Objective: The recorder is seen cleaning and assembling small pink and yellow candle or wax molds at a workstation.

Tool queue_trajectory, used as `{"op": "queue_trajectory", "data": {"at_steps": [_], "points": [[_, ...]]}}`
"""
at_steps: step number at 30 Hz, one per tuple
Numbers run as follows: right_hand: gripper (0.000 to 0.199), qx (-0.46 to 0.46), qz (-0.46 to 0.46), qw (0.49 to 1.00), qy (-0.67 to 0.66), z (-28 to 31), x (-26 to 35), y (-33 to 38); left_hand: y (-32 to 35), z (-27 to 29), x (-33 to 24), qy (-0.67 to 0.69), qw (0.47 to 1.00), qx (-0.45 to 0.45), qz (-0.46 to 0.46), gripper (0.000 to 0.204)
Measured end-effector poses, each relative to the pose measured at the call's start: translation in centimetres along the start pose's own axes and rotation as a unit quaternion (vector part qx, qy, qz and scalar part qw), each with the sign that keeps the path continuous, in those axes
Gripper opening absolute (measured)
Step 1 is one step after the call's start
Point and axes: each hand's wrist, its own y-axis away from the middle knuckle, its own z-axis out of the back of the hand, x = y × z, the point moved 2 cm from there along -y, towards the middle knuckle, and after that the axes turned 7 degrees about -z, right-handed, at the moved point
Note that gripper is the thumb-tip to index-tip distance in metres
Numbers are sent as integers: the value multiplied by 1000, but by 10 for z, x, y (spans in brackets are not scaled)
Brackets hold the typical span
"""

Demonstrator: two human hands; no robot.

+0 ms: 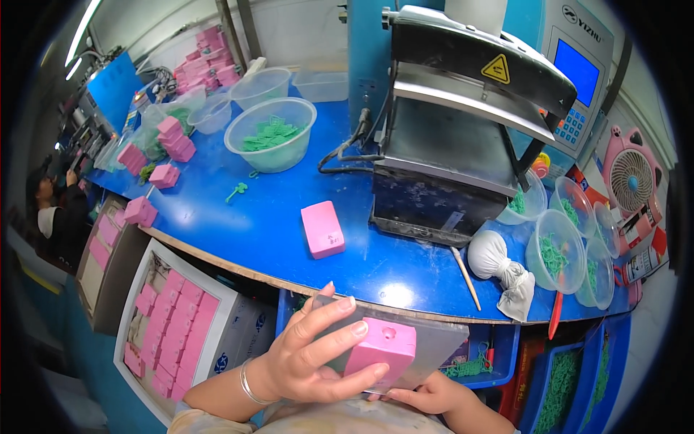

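Close to my body, my left hand (pixel 307 354) grips a pink block (pixel 385 340) with a small round hole in its end face. Its thumb lies along the block's near side, and its fingers reach over the far edge. Behind the block is a flat grey plate (pixel 437 340), which the left fingertips also touch. My right hand (pixel 426 394) holds the plate's lower edge; most of its fingers are hidden beneath. Another pink block (pixel 323 229) lies alone on the blue table (pixel 275 210), beyond my hands.
A heavy press (pixel 448 166) stands at the back right. Clear bowls (pixel 271 155) hold green pieces. A tied white cloth bag (pixel 502 275) and a wooden stick (pixel 466 278) lie near the front edge. Below left, a white box (pixel 137 289) holds pink blocks. A person (pixel 54 202) sits far left.
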Motion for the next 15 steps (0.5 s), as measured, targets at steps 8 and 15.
{"op": "queue_trajectory", "data": {"at_steps": [8, 15], "points": [[48, -14, -43, 995, -86, -12, 25, 9, -10, 5, 10, -20, 981, 137, 139, 51], [68, 27, 68, 944, -321, -14, 114, 31, 7, 3, 86, -143, 945, 10, 294, 63]]}}
